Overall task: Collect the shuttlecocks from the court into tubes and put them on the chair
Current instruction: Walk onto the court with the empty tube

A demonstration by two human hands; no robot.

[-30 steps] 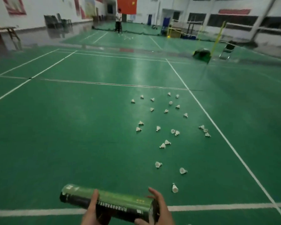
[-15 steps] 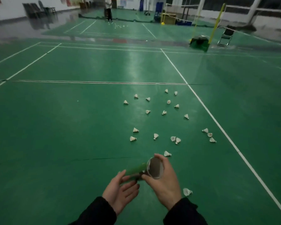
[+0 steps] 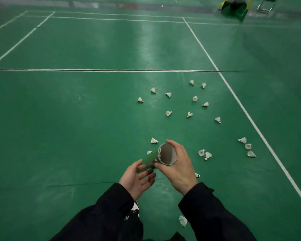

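I am wearing the only camera on my head, and it is looking forward and steeply down over my arms onto the green court floor (image 3: 76, 136). It is sitting close to my hands: my left hand (image 3: 136, 180) and right hand (image 3: 178, 168) are filling the lower middle, with my dark sleeves (image 3: 215, 214) running off the bottom edge. The wide lens is bending the white court lines (image 3: 250, 119) outward toward the edges. Scattered shuttlecocks (image 3: 169, 113) are lying in the middle distance, and the top edge is just catching a chair (image 3: 266, 5) far off. There is no second view sharing this scene.
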